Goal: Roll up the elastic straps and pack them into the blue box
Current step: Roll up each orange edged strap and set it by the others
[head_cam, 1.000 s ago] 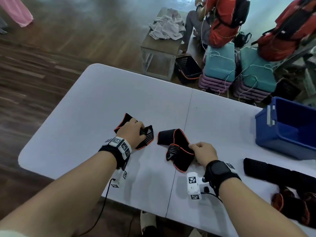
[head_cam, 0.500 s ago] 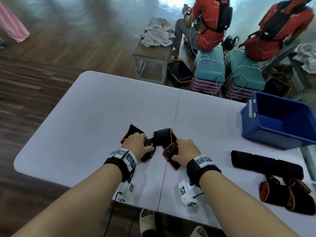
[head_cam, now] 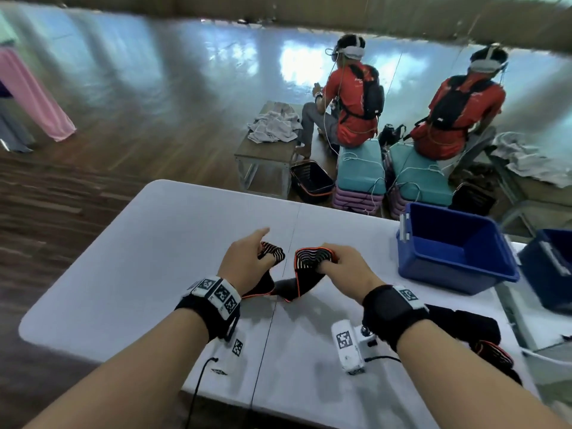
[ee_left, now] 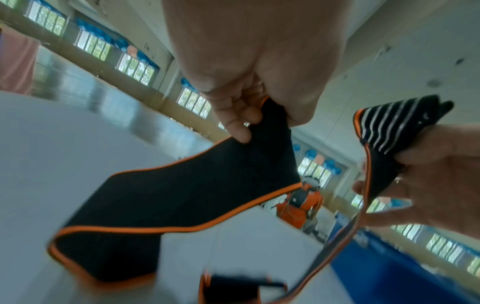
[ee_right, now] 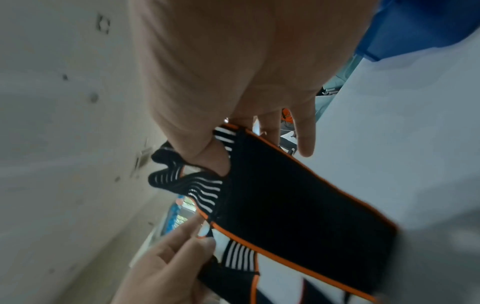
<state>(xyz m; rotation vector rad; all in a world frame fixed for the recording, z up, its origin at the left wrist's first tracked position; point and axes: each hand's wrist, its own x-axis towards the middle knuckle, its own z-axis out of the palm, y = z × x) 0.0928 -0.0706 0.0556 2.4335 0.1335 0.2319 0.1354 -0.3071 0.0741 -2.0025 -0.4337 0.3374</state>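
A black elastic strap [head_cam: 305, 281] with orange edging and white-striped ends hangs in a loop between my two hands above the white table [head_cam: 130, 261]. My left hand [head_cam: 247, 264] pinches one striped end, index finger pointing out. My right hand [head_cam: 335, 263] grips the other striped end [head_cam: 312, 257]. In the left wrist view the strap [ee_left: 182, 201] sags down to the table; in the right wrist view the thumb presses on the strap [ee_right: 285, 205]. The blue box [head_cam: 455, 252] stands open at the right. Rolled straps [head_cam: 464, 328] lie at the right near edge.
A second blue bin [head_cam: 554, 270] stands right of the box. Beyond the table's far edge are stacked teal cushions [head_cam: 360, 178], a black basket [head_cam: 311, 181], a small bench with cloths [head_cam: 272, 128] and two seated persons in red shirts.
Both hands have lifted the strap off the table and now hold its two striped ends up, a little apart. The head view has tilted up.
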